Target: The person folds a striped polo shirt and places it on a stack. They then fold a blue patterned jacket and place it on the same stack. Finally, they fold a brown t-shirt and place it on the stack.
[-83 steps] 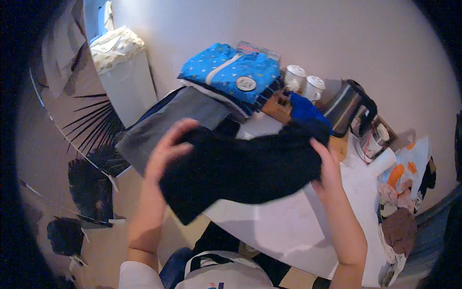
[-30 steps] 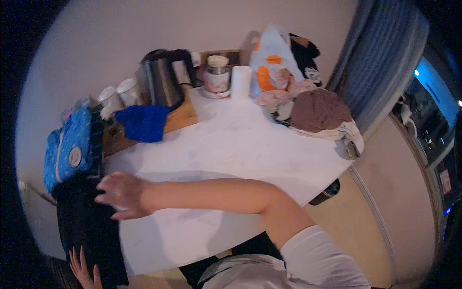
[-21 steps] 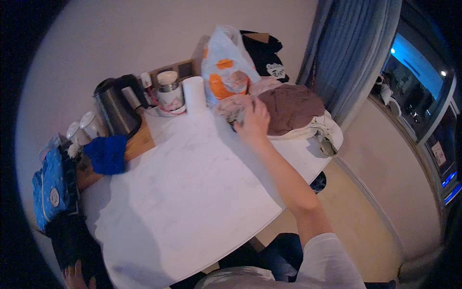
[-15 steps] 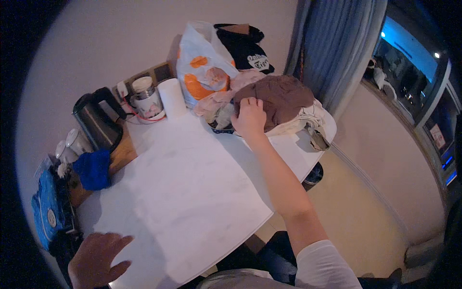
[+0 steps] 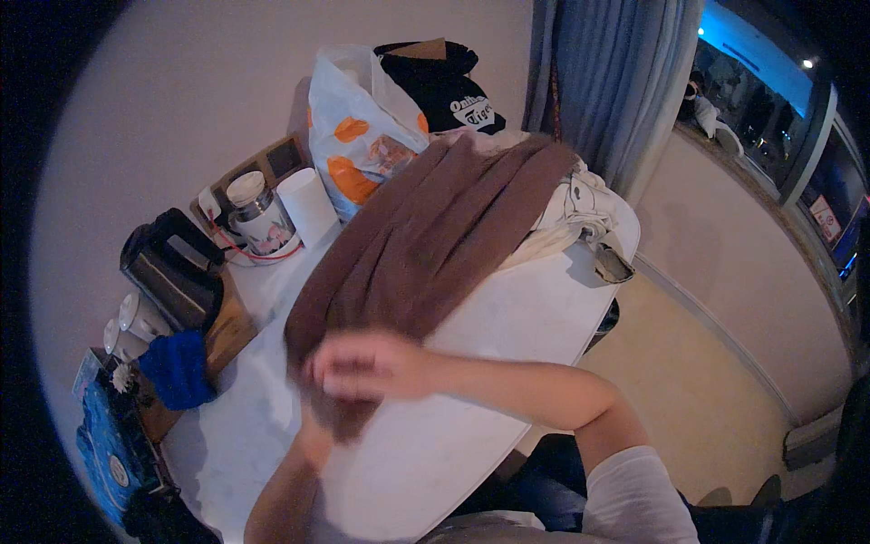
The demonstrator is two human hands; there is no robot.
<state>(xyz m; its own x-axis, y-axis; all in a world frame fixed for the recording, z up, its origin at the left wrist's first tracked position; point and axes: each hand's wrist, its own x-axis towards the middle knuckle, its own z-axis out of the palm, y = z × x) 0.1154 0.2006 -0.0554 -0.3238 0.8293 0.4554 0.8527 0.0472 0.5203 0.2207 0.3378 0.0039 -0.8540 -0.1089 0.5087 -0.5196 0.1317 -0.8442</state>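
A brown piece of clothing (image 5: 426, 236), its exact kind unclear, stretches in long folds from the pile at the far end of the white table (image 5: 507, 326) toward me. My right hand (image 5: 372, 364), smeared by motion, is closed on its near end. Lower down, my left hand (image 5: 315, 442) meets the same end, its fingers hidden behind the cloth. Cream-coloured clothes (image 5: 580, 213) lie beside and partly beneath the brown cloth.
Along the wall stand a white and orange plastic bag (image 5: 349, 127), a black bag (image 5: 444, 95), a paper roll (image 5: 308, 207), a flask (image 5: 258, 213) and a dark kettle (image 5: 172, 272). A blue cloth (image 5: 177, 370) and white mugs (image 5: 140, 317) are at the left.
My right hand has drawn the brown cloth off the pile toward me, stretching it over the table. My left hand has moved right to the cloth's near end.
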